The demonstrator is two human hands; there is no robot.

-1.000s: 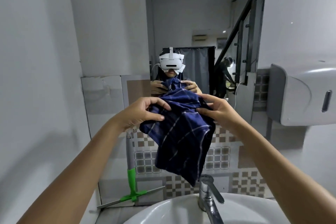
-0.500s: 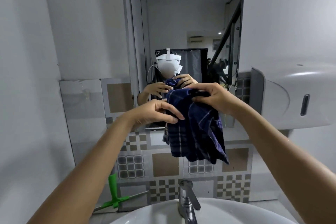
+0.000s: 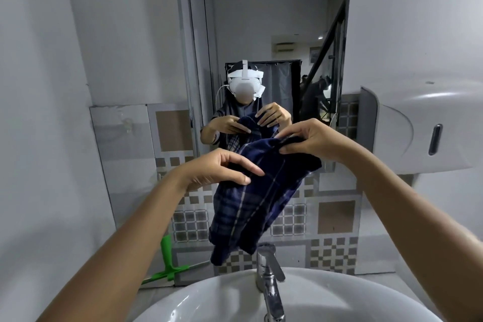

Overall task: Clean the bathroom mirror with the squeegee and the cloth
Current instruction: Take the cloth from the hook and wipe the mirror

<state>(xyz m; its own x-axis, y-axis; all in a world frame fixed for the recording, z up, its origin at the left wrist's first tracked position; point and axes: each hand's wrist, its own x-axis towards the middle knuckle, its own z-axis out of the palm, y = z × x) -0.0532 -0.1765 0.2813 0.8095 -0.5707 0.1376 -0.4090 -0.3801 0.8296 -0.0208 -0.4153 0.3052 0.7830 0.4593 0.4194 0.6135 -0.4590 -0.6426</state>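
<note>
currently both hands up at the mirror (image 3: 274, 21): left hand (image 3: 217, 170) and right hand (image 3: 311, 138) each pinch the cloth (image 3: 256, 204); squeegee (image 3: 170, 264) leans by sink (image 3: 222, 298).

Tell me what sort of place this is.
Likely a small public or shared washroom: a white basin with a chrome tap, a wall mirror above patterned tiles, and a wall-mounted paper dispenser.

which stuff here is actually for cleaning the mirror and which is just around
For the job: mirror; dark blue checked cloth, held up by the left hand and right hand; green squeegee, leaning against the wall beside the sink.

Just around: sink; tap; wall dispenser.
</note>
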